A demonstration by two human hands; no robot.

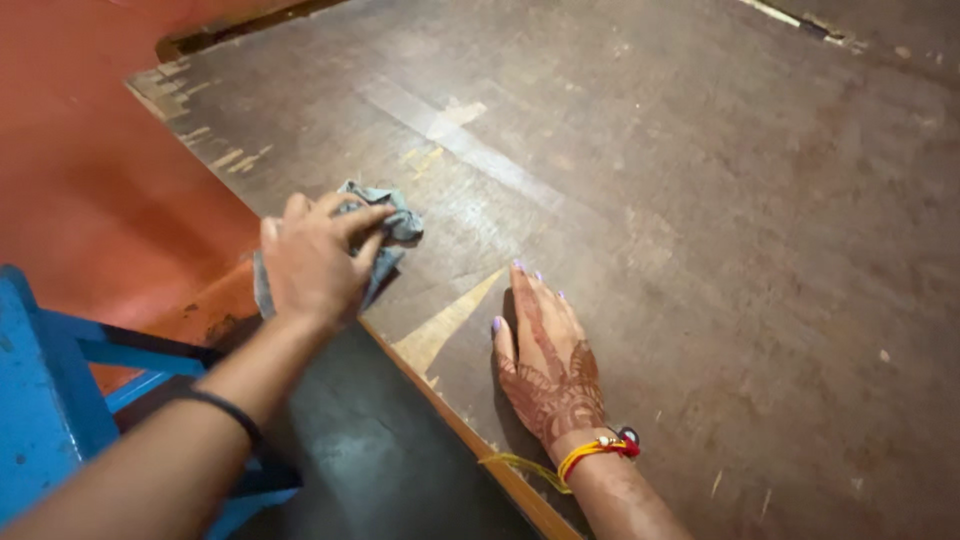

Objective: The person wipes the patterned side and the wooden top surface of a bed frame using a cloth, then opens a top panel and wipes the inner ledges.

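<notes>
Currently: left hand is clenched around a grey-blue cloth, fingers curled over the top of it, wad pressed onto the worn wooden tabletop right at its near-left edge. Part of the cloth sticks out past the fingertips toward the table's middle; a strip of it hangs down on the wrist side over the edge. Black band on the left forearm.

Right hand lies flat, palm down on the tabletop, fingers spread and straight, grasping nothing. Henna pattern on its back, painted nails, red-yellow thread bracelet at the wrist. It sits near the table's front edge, just right of a pale triangular patch where the surface is worn off. Hands are near each other but apart.

Surface: dark brown, scuffed, several pale scratches and a long lighter streak running diagonally behind the cloth.

Off the table: blue frame lower left, red-brown floor left, dark grey floor under the table edge.
</notes>
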